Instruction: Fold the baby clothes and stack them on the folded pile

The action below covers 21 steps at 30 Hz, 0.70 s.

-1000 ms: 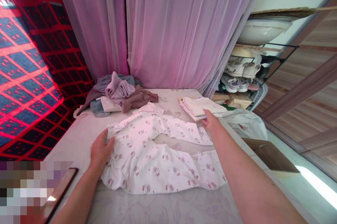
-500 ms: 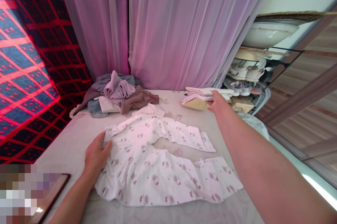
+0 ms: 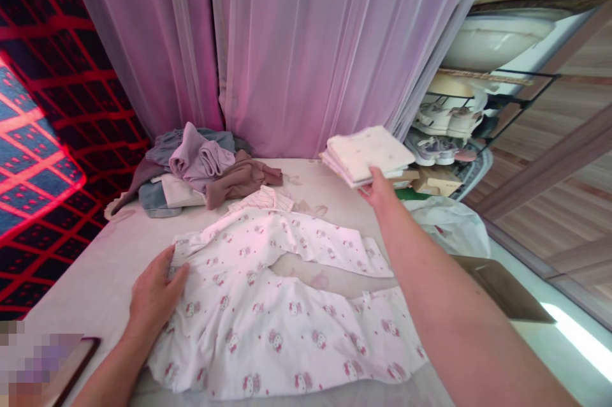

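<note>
White pajama pants (image 3: 282, 330) with a small pink-and-red cartoon print lie spread on the bed, waistband to the left and legs to the right. My left hand (image 3: 155, 295) is at the waistband, its edge between thumb and fingers; the fingertips are partly hidden. Out past the pant legs, my right hand (image 3: 377, 187) grips a stack of folded clothes (image 3: 366, 150) by its near edge. The stack is raised and tilted, with a white piece on top. A pink striped garment (image 3: 262, 198) lies just beyond the pants.
A heap of clothes (image 3: 201, 164) lies at the back left. A phone (image 3: 79, 362) is at the lower left. Purple curtains (image 3: 296, 56) hang behind the bed. On the right stand a shoe rack with sneakers (image 3: 444, 118), a plastic bag (image 3: 444, 222) and a brown flat box (image 3: 507, 289).
My right hand has lifted the folded stack off the bed and tilted it, so its top now shows. My left hand stays at the waistband. The view has shifted slightly.
</note>
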### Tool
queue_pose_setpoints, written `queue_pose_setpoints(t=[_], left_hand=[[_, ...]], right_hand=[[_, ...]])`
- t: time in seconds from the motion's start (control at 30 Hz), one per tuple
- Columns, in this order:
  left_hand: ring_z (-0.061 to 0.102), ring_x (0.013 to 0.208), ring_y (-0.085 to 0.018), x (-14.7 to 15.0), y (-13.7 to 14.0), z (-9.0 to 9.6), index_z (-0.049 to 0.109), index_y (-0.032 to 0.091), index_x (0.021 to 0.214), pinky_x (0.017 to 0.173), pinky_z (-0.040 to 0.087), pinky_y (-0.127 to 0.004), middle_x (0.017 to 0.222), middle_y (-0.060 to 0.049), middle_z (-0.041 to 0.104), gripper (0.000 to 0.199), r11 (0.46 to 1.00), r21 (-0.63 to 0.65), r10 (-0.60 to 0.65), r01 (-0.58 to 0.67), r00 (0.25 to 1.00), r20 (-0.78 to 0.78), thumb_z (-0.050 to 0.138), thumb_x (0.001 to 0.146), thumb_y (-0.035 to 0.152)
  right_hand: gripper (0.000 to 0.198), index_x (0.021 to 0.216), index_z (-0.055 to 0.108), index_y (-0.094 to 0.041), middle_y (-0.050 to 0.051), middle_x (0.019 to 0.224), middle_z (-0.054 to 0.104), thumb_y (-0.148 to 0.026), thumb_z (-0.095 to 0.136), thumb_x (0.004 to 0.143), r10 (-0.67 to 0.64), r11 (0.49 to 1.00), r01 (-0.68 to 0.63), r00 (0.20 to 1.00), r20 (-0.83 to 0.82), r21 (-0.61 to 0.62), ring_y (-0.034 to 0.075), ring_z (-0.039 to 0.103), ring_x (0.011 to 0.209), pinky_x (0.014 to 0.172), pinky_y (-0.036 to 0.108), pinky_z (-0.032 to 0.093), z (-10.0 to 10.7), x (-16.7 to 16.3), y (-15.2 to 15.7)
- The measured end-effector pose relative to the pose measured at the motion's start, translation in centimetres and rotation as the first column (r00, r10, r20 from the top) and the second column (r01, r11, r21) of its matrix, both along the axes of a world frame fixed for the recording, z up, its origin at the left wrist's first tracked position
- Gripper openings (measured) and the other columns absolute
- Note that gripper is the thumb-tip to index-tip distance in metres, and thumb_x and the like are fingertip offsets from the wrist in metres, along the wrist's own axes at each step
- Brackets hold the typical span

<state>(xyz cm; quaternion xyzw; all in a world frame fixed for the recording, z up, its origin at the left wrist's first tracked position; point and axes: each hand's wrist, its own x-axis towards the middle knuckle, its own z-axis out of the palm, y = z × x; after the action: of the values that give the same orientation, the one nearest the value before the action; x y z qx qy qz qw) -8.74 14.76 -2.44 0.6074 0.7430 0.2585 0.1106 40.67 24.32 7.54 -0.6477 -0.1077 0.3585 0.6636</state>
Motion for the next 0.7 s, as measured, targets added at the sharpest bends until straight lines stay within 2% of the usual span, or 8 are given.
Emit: queue_pose_setpoints(t=[0.1,0.17,0.3,0.43,0.57,0.7], left_hand=[[0.064,0.099,-0.028,0.0,0.0,0.0,0.053,0.021,0.128,0.095,0.047,-0.044,0.128,-0.010,0.060,0.051,1.000,0.015,-0.009,0.009,1.000,-0.012,0.049,0.081,0.040],[0.063,0.100,-0.029,0.1,-0.1,0.0,0.053,0.020,0.128,0.096,0.047,-0.044,0.128,-0.011,0.060,0.051,1.000,0.027,-0.011,0.012,1.000,-0.020,0.049,0.081,0.040],[0.063,0.103,-0.029,0.2,-0.1,0.1,0.053,0.018,0.128,0.096,0.046,-0.044,0.128,-0.012,0.060,0.052,0.999,0.030,-0.013,0.014,0.999,-0.037,0.048,0.081,0.039],[0.063,0.103,-0.029,0.1,-0.1,0.1,0.053,0.019,0.128,0.096,0.046,-0.044,0.127,-0.012,0.060,0.051,0.999,0.033,-0.026,0.028,0.999,-0.044,0.048,0.082,0.039],[0.063,0.102,-0.029,0.0,0.0,-0.1,0.054,0.019,0.127,0.096,0.046,-0.044,0.126,-0.012,0.061,0.049,0.998,0.051,-0.017,0.019,0.999,-0.043,0.049,0.082,0.038],[0.064,0.099,-0.028,0.2,0.0,0.1,0.054,0.020,0.128,0.095,0.046,-0.043,0.123,-0.011,0.063,0.049,0.999,0.043,-0.014,0.016,0.998,-0.058,0.049,0.082,0.037]], right_hand=[[0.018,0.099,0.054,-0.013,0.004,0.075,0.064,-0.028,0.052,0.088,-0.026,0.997,0.016,0.992,-0.121,-0.079,0.013,0.062,0.071,0.067,0.025,0.051,-4.7,-1.5,-2.3],[0.021,0.103,0.052,-0.011,0.003,0.075,0.063,-0.029,0.051,0.090,-0.034,0.995,0.019,0.987,-0.159,-0.094,0.012,0.061,0.070,0.066,0.024,0.050,-6.1,-1.9,-2.7],[0.027,0.110,0.048,-0.012,0.001,0.075,0.062,-0.032,0.050,0.092,-0.037,0.993,0.016,0.982,-0.186,-0.118,0.010,0.060,0.069,0.067,0.022,0.049,-6.2,-1.8,-2.1],[0.036,0.112,0.049,-0.016,0.004,0.081,0.065,-0.044,0.052,0.090,-0.007,0.991,-0.016,0.987,-0.162,-0.136,0.012,0.062,0.072,0.068,0.023,0.051,-6.2,-1.9,-2.6],[0.037,0.110,0.053,-0.019,0.008,0.089,0.068,-0.049,0.046,0.092,0.063,0.982,-0.079,0.993,-0.097,-0.172,0.014,0.066,0.073,0.067,0.026,0.054,-6.8,-2.3,-4.7],[0.028,0.106,0.058,-0.019,0.008,0.096,0.069,-0.039,0.054,0.088,0.164,0.962,-0.149,0.985,0.047,-0.229,0.015,0.067,0.075,0.068,0.027,0.054,-6.8,-1.9,-7.9]])
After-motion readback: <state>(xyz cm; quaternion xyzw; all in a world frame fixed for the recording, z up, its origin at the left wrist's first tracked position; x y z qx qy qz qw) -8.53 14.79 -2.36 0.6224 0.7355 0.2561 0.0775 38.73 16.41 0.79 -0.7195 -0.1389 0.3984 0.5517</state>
